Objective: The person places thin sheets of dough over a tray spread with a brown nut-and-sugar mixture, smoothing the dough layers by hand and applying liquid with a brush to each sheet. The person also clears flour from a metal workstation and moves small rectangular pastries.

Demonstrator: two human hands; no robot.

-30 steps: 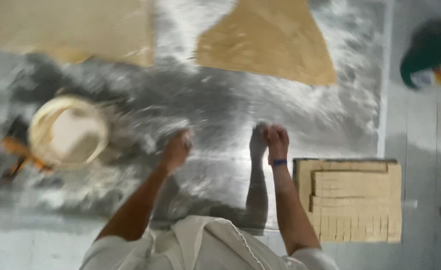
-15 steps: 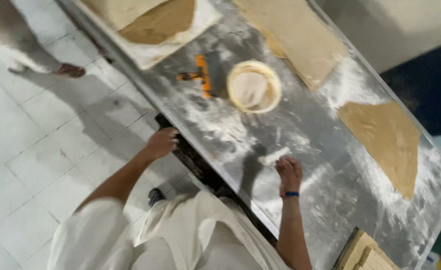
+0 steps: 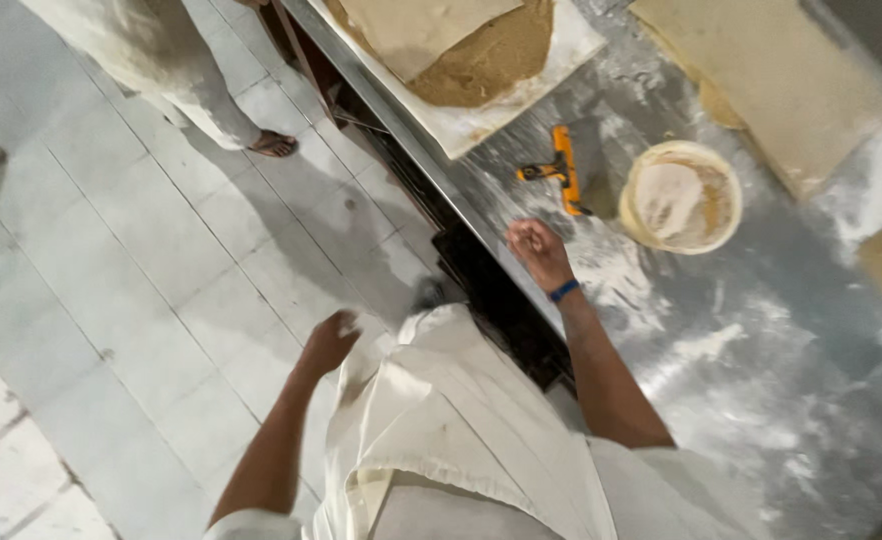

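My right hand (image 3: 537,250) hovers over the front edge of the floured steel table (image 3: 761,340), fingers curled shut with nothing visible in them and a blue band on the wrist. A round cream bowl of flour (image 3: 681,196) stands just right of it, and an orange-handled tool (image 3: 562,170) lies just beyond it. My left hand (image 3: 329,342) hangs off the table over the tiled floor, next to my white apron (image 3: 461,420). It is blurred, so I cannot tell whether it grips the cloth.
A brown dough sheet lies on a white board (image 3: 521,95) at the table's far left, and a long pale dough sheet (image 3: 771,80) at the back. Another person's legs and sandalled foot (image 3: 273,146) stand on the floor. A dark shelf runs under the table edge.
The view has swung left toward the floor. My left hand has left the table edge and dropped beside my apron. My right hand has moved left along the table, closer to the bowl and tool.
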